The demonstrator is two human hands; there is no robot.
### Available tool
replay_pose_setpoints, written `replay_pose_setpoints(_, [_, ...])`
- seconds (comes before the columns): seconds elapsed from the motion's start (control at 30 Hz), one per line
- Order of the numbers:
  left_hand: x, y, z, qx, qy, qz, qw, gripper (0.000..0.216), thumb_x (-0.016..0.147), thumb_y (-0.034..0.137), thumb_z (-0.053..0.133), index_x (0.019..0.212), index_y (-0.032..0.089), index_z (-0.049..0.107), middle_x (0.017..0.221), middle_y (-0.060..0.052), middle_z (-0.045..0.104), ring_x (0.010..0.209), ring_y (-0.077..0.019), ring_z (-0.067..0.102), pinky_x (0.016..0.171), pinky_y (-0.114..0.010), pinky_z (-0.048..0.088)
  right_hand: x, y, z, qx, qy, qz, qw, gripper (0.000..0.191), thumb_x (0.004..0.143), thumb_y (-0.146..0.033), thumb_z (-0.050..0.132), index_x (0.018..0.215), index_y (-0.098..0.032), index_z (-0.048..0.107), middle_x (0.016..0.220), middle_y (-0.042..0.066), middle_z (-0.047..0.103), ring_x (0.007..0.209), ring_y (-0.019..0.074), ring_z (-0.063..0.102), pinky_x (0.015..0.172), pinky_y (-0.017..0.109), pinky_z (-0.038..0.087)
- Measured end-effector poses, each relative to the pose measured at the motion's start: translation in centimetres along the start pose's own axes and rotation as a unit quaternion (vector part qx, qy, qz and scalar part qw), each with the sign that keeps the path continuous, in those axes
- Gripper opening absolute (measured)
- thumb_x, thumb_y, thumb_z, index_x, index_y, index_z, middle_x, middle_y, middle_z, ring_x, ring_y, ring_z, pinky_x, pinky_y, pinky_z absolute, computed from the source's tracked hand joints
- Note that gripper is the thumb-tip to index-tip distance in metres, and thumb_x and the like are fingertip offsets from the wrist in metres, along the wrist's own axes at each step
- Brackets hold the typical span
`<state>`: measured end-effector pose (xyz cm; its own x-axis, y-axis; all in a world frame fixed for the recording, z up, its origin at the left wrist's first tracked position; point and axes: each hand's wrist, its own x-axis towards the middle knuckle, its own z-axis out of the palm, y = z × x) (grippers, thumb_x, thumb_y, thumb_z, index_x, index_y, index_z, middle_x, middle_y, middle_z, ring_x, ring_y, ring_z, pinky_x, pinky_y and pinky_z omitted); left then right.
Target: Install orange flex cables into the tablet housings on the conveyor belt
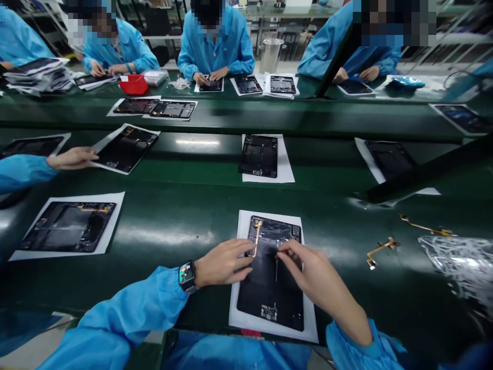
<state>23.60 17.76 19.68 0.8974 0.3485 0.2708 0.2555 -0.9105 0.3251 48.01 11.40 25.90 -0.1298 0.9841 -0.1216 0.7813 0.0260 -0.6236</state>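
Note:
A black tablet housing (265,290) lies upon a white sheet (310,329) directly in front of me. My left hand (223,262), wearing a watch (187,275) at the wrist, reaches over the housing's left edge with fingers stretched out. Its fingertips are beside an orange flex cable (258,231) in the upper left of the housing. Thumb and forefinger of my right hand (308,264) pinch together over the middle of the housing; a small orange bit shows below them, but what they grip is too small to make out.
Loose flex cables (381,250) and a clear bag of white pieces (458,262) lie at right. Another housing (69,226) rests at left. A dark bar (427,172) crosses the right side. A co-worker's hand (73,158) holds a sheet with a housing (127,149); people sit opposite.

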Motion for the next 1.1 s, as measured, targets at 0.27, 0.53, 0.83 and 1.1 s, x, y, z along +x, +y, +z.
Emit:
replay_pose_setpoints(0.27, [-1.3, -0.3, 0.0, -0.065, 0.061, -0.045, 0.995, 0.039, 0.093, 0.025, 0.053, 0.131, 0.016, 0.049, 0.138, -0.014, 0.051, 0.131, -0.0234, 0.046, 0.107, -0.04, 0.044, 0.4, -1.9, 3.6, -0.107, -0.044, -0.072, 0.991, 0.016, 0.096, -0.012, 0.042, 0.1, -0.02, 0.055, 0.091, 0.006, 0.068, 0.079, 0.0227, 0.066, 0.066, 0.031, 0.047])
replay_pose_setpoints(0.53, [-1.6, -1.0, -0.2, -0.096, 0.071, -0.106, 0.987, 0.052, 0.093, 0.028, 0.055, 0.14, 0.016, 0.037, 0.137, -0.015, 0.049, 0.131, -0.0256, 0.044, 0.109, -0.045, 0.042, 2.0, -3.9, 5.5, -0.216, -0.077, -0.082, 0.97, 0.021, 0.093, -0.005, 0.04, 0.096, -0.018, 0.056, 0.089, 0.007, 0.066, 0.074, 0.0219, 0.064, 0.062, 0.03, 0.044])
replay_pose_setpoints(0.83, [-1.6, -0.9, -0.1, -0.084, 0.05, -0.095, 0.991, 0.052, 0.092, 0.031, 0.057, 0.137, 0.012, 0.04, 0.139, -0.017, 0.046, 0.133, -0.0276, 0.041, 0.11, -0.043, 0.039, 0.5, -2.7, 5.4, -0.079, -0.008, -0.095, 0.992, 0.021, 0.099, -0.017, 0.036, 0.105, -0.02, 0.056, 0.098, 0.009, 0.068, 0.084, 0.0225, 0.067, 0.071, 0.032, 0.051])
replay_pose_setpoints(1.1, [-1.5, -1.0, -0.2, -0.085, 0.04, -0.097, 0.991, 0.05, 0.093, 0.032, 0.057, 0.135, 0.011, 0.041, 0.139, -0.018, 0.045, 0.132, -0.0286, 0.041, 0.109, -0.043, 0.039, -0.2, -2.2, 6.3, -0.08, 0.021, -0.107, 0.991, 0.023, 0.102, -0.02, 0.035, 0.109, -0.019, 0.057, 0.101, 0.01, 0.069, 0.088, 0.0217, 0.067, 0.074, 0.03, 0.051])
